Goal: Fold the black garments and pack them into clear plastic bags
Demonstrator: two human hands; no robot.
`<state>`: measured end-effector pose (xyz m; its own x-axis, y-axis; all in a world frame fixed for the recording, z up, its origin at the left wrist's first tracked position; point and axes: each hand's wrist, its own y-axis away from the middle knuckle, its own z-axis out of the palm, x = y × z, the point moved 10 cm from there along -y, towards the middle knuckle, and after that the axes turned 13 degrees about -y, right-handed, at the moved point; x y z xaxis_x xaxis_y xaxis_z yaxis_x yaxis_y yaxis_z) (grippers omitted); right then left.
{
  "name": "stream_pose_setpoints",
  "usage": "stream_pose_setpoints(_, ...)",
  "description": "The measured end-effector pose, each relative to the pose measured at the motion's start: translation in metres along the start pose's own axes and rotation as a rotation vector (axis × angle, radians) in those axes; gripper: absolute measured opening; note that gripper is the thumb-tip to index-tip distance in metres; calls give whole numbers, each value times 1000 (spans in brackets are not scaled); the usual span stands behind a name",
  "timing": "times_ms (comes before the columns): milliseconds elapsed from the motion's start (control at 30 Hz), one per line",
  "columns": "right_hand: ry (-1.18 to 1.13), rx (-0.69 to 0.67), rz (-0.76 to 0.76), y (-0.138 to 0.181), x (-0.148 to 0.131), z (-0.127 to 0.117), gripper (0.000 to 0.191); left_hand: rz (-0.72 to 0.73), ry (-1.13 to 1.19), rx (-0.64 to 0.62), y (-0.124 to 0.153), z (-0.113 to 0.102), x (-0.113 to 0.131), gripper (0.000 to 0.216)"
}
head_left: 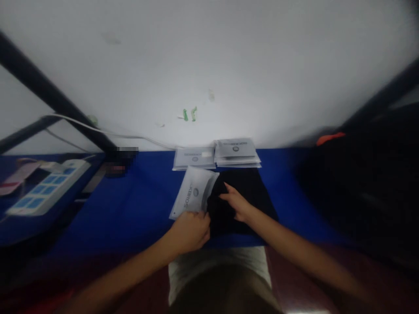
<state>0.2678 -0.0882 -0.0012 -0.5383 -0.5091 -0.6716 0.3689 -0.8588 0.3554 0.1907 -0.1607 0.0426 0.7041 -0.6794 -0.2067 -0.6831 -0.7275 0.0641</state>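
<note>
A frosted plastic bag (193,192) with dark printed lettering lies tilted on the blue surface, its mouth facing right. My left hand (192,229) is closed at the bag's lower right edge, fingers curled in a pinch. Black folded fabric (248,187) lies right of the bag, and its left end is bunched at the bag's mouth. My right hand (237,203) grips this fabric, thumb on top and the other fingers partly hidden in the folds. Whether any fabric is inside the bag is hard to tell in the dim light.
Behind lie a stack of filled printed bags (237,152) and another flat bag pile (193,159), against the white wall (229,65). A power strip (49,187) sits at left with a white cable (124,136). A large dark mass (366,187) stands at right.
</note>
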Motion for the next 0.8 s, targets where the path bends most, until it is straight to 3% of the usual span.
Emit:
stream_pose_setpoints(167, 4, 118, -75, -1, -5, -8, 42, 17, -19, 103, 4, -12, 4, 6)
stream_pose_setpoints(333, 35, 135, -174, -6, -11, -3, 40, 30, -48, 208, -1, -26, 11, 6)
stream_pose_setpoints(567, -31, 163, -102, -10, -9, -5, 28, -4, -61, 264, -20, -45, 3, 14)
stream_pose_setpoints(700, -48, 59, -64, -6, -9, 1, 43, 40, -95, 311, -21, -44, 4, 6)
stream_pose_setpoints(800, 133, 11, -126, -8, -15, 2, 61, 69, -114, 375, -18, -45, 8, 11)
